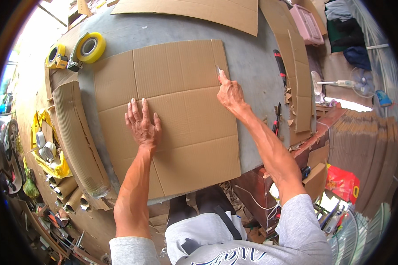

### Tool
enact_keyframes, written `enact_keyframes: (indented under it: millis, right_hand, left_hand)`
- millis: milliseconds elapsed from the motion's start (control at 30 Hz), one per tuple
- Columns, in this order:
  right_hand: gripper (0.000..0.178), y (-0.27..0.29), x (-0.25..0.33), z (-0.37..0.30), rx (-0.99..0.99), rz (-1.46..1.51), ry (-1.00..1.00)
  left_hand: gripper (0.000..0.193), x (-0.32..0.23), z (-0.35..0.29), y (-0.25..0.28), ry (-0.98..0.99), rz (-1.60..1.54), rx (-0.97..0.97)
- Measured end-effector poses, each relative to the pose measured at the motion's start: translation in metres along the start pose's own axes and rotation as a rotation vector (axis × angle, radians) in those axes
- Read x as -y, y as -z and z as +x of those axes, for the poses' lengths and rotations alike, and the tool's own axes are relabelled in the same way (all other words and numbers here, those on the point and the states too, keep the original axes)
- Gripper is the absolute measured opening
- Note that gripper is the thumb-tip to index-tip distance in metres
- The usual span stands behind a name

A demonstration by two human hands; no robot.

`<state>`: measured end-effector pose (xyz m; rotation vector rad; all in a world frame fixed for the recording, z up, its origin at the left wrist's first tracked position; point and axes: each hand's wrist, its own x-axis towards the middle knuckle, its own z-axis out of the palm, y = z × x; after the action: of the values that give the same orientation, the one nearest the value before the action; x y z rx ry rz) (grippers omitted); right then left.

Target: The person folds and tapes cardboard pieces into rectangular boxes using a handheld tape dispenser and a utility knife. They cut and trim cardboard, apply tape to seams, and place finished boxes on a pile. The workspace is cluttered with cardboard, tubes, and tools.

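A creased sheet of brown cardboard [185, 115] lies flat on the grey tabletop in front of me. My left hand [143, 126] rests on it palm down, fingers spread, close to where two creases cross. Near the sheet's upper right edge, my right hand [231, 92] is closed around a small knife [218, 69]. Only its thin blade shows beyond the stretched forefinger; the handle is hidden in the fist. The blade tip is at the cardboard, just left of its right edge.
Right of the sheet lie a red-and-black cutter [277, 119], another red-and-black tool [280, 66] and cardboard strips [298, 79]. A tape dispenser with yellow tape [91, 47] stands upper left. Folded cardboard [77, 137] lines the left, and a larger sheet [199, 12] lies at the far edge.
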<state>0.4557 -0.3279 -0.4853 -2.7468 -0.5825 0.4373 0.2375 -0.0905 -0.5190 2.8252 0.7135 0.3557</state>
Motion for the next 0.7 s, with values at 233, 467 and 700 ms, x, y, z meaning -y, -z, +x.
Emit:
enact_keyframes:
  millis: [233,467,700]
  right_hand:
    - [0.061,-0.004,-0.004,-0.024,-0.015,0.034,0.015]
    - [0.063,-0.008,-0.007,-0.045,-0.025,0.026,0.021]
    - [0.063,-0.018,-0.014,-0.064,-0.055,0.068,0.033]
  left_hand:
    - [0.062,0.001,-0.001,-0.003,-0.005,0.023,-0.003]
    - [0.063,0.002,-0.002,-0.004,-0.006,0.031,-0.016]
    - [0.062,0.0,-0.003,-0.003,-0.009,0.019,-0.02]
